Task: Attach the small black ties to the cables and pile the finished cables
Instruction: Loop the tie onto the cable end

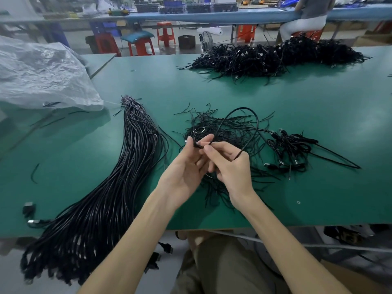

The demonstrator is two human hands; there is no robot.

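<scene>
Looping up from the fingers, one thin black cable (244, 108) arcs over the middle of the table (318, 102) and comes back down across the back of the right hand (231, 168). The left hand (186, 168), palm turned up, pinches the cable's near end between thumb and fingertips. The right hand pinches the same cable just beside that spot, its fingers curled round the strand, so the fingertips of the two hands almost meet. Whether a tie already sits on the pinched part cannot be told; it is too small and dark.

Both hands hover above a tangled heap of loose ties (222, 128), short black strands spread on the green surface directly under and beyond the fingers. Just to the right of this heap lies a small pile of cables (294, 149) with plugs showing, and one long loop trails from it toward the right.

To the left, well apart from the hands, a long bundle of cables (118, 183) runs from a bound tip near the table's middle down over the near edge, where its plugs hang. At the far right side lies a large pile of black cables (275, 56). A crumpled clear plastic bag (42, 75) covers the far left corner. Beyond the table stand red stools (142, 46), and a seated person (305, 22) is at a blue bench
</scene>
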